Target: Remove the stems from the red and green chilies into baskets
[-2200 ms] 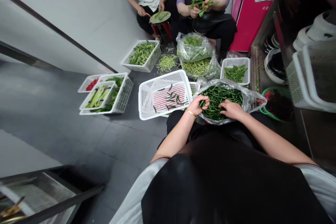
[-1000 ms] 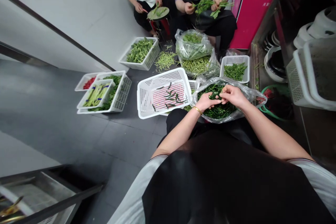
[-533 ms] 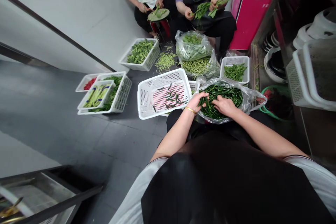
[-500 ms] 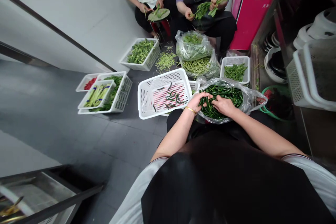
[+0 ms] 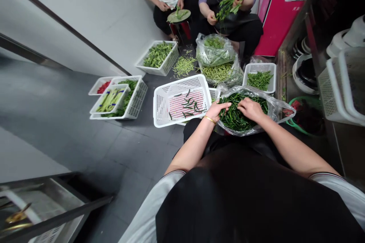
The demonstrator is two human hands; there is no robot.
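Observation:
A clear plastic bag (image 5: 272, 108) full of dark green chili peppers (image 5: 238, 117) lies open at my lap. My left hand (image 5: 217, 111), with a gold bracelet at the wrist, is closed round some green peppers at the bag's left side. Over the middle of the heap, my right hand (image 5: 251, 109) has its fingers bent down to the peppers; its fingertips are partly hidden, and what they pinch is too small to make out. Left of the bag, a white perforated basket (image 5: 164, 104) holds several loose green peppers (image 5: 189, 104) on its bottom.
White baskets of greens (image 5: 161, 55) and wrapped stalks (image 5: 111, 100) stand ahead and left. Bags of cut stems (image 5: 218, 72) lie beyond my bag. Two people sit ahead, handling greens (image 5: 228, 7). A green basin (image 5: 305, 115) and stacked white baskets (image 5: 330, 95) are at right.
My right hand has moved away from my left, widening the gap between them over the peppers. The whole view has shifted slightly. Both people's hands have moved a little.

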